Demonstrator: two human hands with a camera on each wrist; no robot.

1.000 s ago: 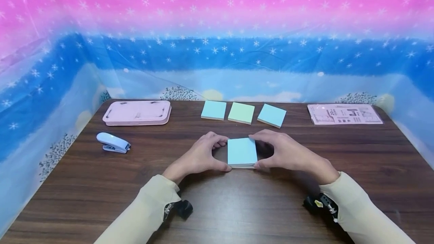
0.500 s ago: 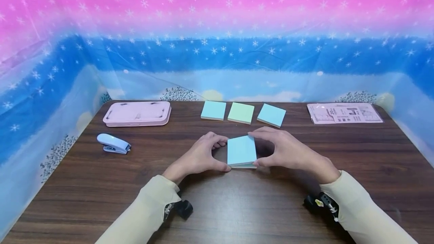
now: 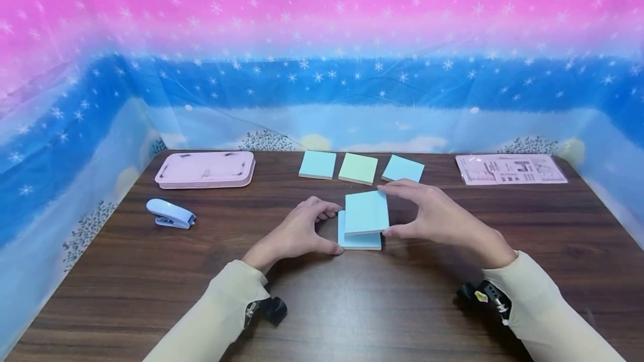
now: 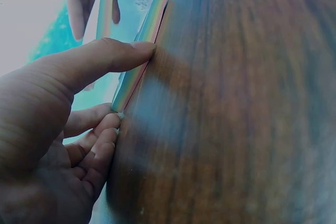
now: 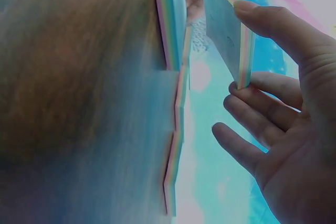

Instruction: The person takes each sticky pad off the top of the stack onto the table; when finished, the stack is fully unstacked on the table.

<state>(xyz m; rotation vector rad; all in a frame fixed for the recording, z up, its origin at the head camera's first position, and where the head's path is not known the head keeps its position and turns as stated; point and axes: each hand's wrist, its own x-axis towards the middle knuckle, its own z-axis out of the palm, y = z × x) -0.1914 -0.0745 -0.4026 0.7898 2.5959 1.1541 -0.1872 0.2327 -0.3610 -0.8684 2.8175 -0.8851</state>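
Note:
A light-blue sticky note pad (image 3: 367, 212) is raised and tilted over a second light-blue sticky note pad (image 3: 359, 241) that lies on the table. My right hand (image 3: 435, 212) pinches the raised pad by its right side, thumb on the near edge and fingers at the far edge. The right wrist view shows a gap between the raised pad (image 5: 224, 30) and the lower pad (image 5: 172, 30), both with multicoloured layered edges. Thumb in front and fingers behind, my left hand (image 3: 302, 229) holds the lower pad's left side. The raised pad covers much of the lower pad's top.
Behind the hands lie a blue pad (image 3: 317, 165), a yellow-green pad (image 3: 358, 168) and another blue pad (image 3: 403, 168). A pink case (image 3: 205, 170) and a white stapler (image 3: 171, 213) are on the left. A flat pink package (image 3: 511, 169) lies at the back right.
The top pad, earlier stacked squarely on the other, has been lifted by my right hand and moved slightly right and away. My left hand stays at the lower pad.

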